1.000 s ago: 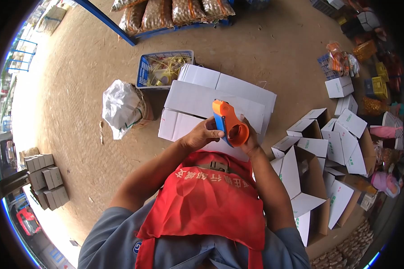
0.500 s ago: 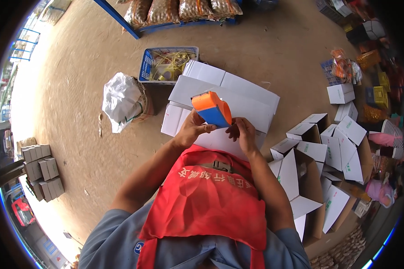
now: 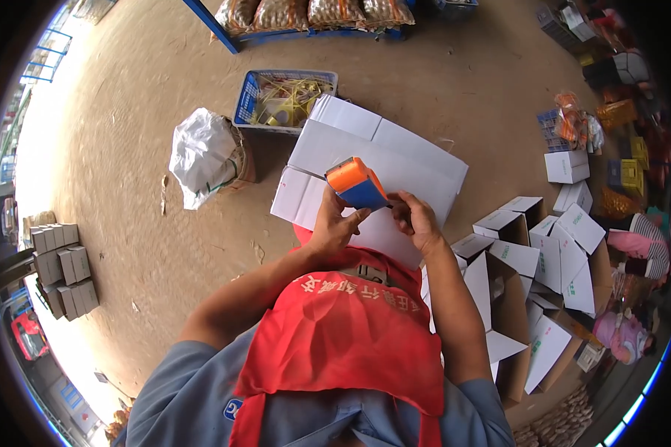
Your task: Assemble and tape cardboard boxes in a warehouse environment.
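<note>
My left hand [image 3: 334,222] is closed round the lower side of an orange-and-blue hand-held device [image 3: 359,186], boxy, with an orange top and a flat blue side. Close by its right end, my right hand [image 3: 416,222] has its fingers curled in a pinch. Whatever those fingertips hold, if anything, is too small to make out. Below the device lies a large white cardboard box [image 3: 380,153] with its flaps folded over the top. A red apron [image 3: 343,335] covers my front and meets the near edge of the box.
Beyond the box stands a blue basket [image 3: 247,100] with yellow straps and tape rolls. A white sack [image 3: 201,156] stands left of it. Open white cartons [image 3: 548,257] crowd the right, near other people. Filled mesh bags [image 3: 279,13] rest on a blue rack at the back.
My view has shifted a little. The device is tilted slightly differently, its right end turned lower, and my right fingers have come closer to that end. My left hand keeps its hold.
</note>
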`<state>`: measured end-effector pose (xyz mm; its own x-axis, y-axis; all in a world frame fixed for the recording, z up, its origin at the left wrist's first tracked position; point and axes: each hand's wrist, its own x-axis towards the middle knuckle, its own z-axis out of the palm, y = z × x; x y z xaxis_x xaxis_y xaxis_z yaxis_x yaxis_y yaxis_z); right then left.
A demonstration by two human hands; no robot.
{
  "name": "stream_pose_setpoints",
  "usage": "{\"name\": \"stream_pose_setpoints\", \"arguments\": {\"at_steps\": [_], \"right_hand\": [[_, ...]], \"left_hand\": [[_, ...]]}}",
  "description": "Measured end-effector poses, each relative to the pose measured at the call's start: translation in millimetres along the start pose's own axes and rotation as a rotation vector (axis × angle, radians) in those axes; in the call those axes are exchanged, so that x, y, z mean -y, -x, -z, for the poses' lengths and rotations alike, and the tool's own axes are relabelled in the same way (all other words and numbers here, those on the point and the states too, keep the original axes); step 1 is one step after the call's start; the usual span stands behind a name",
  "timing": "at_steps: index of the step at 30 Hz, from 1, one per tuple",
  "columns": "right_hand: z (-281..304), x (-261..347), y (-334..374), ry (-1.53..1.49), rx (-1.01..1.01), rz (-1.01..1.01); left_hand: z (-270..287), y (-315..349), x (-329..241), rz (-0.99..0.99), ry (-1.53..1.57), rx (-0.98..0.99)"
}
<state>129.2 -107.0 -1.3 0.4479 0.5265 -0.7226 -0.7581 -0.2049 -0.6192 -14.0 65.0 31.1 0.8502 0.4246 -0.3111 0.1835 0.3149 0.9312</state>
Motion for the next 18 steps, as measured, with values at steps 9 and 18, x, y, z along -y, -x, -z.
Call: {"name": "stream_pose_setpoints", "arguments": {"at_steps": [9, 18], "right_hand": [[-36.3, 10.2, 0.6, 0.603, -0.164, 0.735], [-28.4, 5.6, -16.1, 0.333, 0.076, 0.395]], "left_hand": [[-10.2, -8.2, 18.3, -0.002, -0.023, -0.006], [-11.5, -7.3, 21.4, -0.064, -0.224, -0.029]]}}
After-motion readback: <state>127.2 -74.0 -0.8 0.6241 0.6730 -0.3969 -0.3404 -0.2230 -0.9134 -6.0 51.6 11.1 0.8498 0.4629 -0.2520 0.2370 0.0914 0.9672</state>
